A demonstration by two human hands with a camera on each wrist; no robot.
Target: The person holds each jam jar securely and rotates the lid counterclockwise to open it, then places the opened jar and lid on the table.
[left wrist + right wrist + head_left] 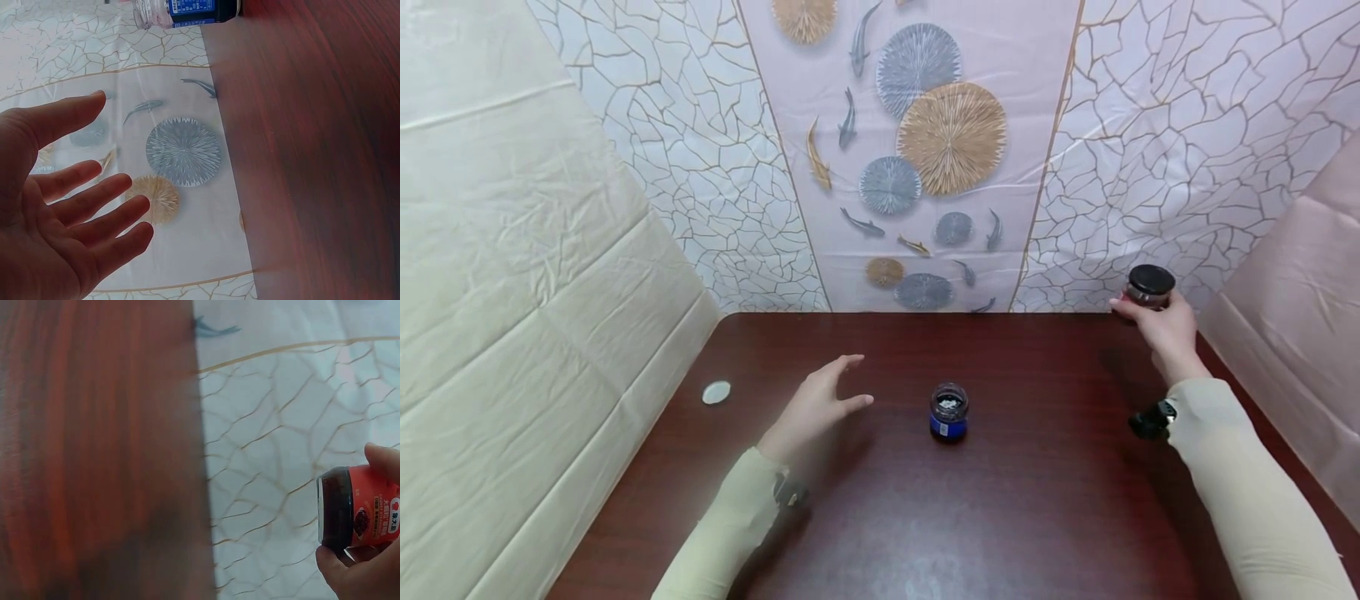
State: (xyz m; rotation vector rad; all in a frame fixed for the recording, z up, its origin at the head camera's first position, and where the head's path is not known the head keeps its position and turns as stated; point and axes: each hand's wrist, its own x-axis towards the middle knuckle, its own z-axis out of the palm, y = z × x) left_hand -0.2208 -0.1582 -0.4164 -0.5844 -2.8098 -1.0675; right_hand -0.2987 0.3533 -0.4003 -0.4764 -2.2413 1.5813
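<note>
- While the right hand is holding a red-labelled jar in the air by the counter's far right corner, its grip is clasping the jar's side, and the black top is facing up.
- The left hand is hovering left of centre; its grip is standing open, thumb and fingers apart, holding nothing.
- Between the 2 hands, a blue-labelled jar is standing upright and uncovered on the counter, something white showing inside.
- Toward the left edge, 1 pale round disc is lying flat, possibly serving as a lid.
- The person is probably fetching or setting aside the red-labelled jar; the views are not showing which.
- The next move is likely calling for a level, steady jar, either lowering onto the counter or coming toward the free left hand.
</note>
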